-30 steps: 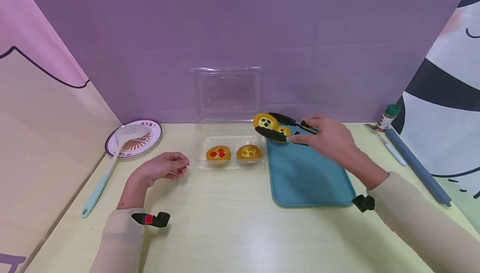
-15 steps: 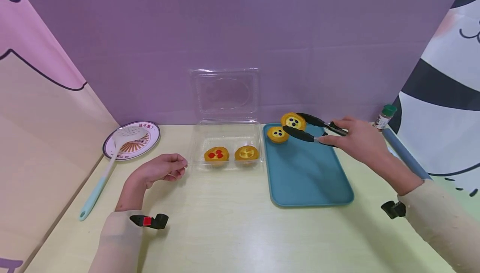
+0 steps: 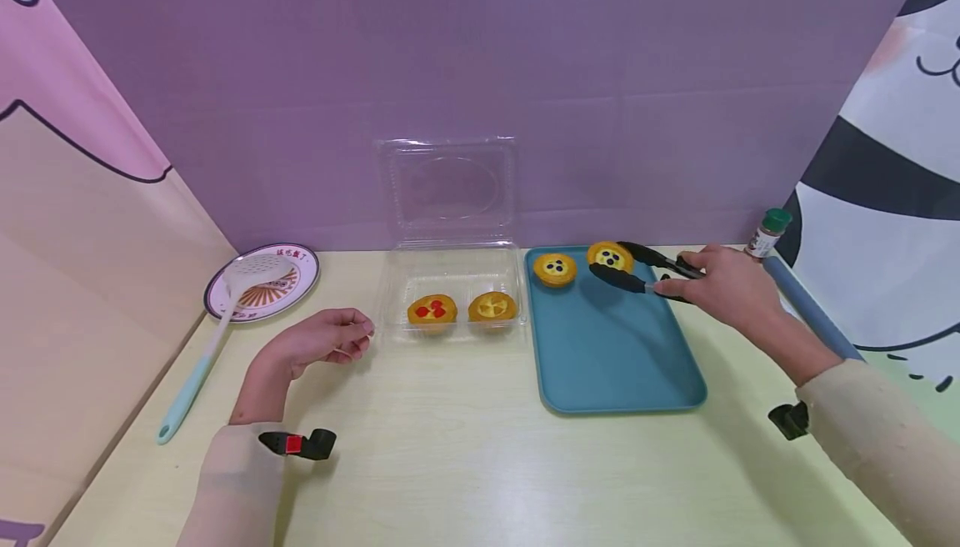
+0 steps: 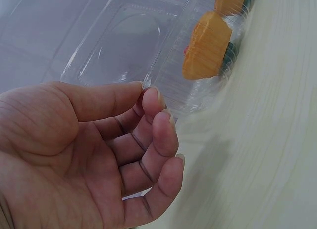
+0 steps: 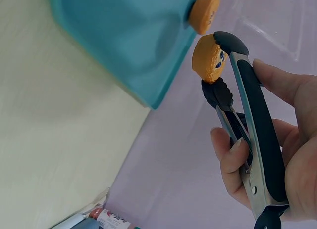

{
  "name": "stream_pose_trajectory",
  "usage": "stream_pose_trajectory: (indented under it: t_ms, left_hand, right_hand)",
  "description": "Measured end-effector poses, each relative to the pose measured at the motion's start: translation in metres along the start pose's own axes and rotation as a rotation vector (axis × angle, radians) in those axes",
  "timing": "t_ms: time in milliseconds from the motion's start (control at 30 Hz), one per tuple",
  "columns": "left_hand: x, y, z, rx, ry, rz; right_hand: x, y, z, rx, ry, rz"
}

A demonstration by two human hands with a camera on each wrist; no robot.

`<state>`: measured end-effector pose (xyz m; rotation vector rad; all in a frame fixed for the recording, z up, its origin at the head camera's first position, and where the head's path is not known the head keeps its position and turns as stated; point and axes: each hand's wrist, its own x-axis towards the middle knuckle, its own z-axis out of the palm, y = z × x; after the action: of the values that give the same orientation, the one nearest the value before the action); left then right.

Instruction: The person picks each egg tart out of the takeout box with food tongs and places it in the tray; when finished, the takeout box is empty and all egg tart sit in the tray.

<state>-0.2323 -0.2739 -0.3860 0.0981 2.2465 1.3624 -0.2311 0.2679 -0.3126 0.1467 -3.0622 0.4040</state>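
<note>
Four tarts counted. Two carry dark blue dots: one (image 3: 554, 269) sits at the far left corner of the teal tray (image 3: 622, 363); the other (image 3: 609, 257) is clamped between the black tips of the tongs (image 3: 647, 270), low over the tray's far edge. Whether it touches the tray cannot be told. The right hand (image 3: 723, 284) grips the tongs, fingers curled round both arms; these are metal with smooth black grips. The remaining two tarts, one red-topped (image 3: 432, 311) and one yellow-topped (image 3: 492, 307), lie side by side along the near edge of one clear plastic clamshell box (image 3: 450, 268), whose lid stands open against the purple backdrop.

The left hand (image 3: 318, 340) rests on the bench just beside the box's left edge, fingers loosely curled, holding nothing.

One round patterned plate (image 3: 262, 282) lies at the bench's far left corner, a white slotted spatula (image 3: 217, 334) with pale blue handle across it. One green-capped bottle (image 3: 767, 235) stands at the far right edge.
</note>
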Motion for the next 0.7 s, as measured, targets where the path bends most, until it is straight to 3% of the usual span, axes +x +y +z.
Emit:
stream_pose_trajectory:
  t_ms: [300,700]
  left_hand:
    - [-0.001,0.001,0.001,-0.006,-0.001,-0.01]
    - [-0.002,0.003,0.002,-0.008,-0.002,0.004]
  right_hand:
    - [0.01,0.004,0.014,-0.044,-0.03,-0.012]
    - [0.015,0.006,0.015,-0.029,-0.042,0.003]
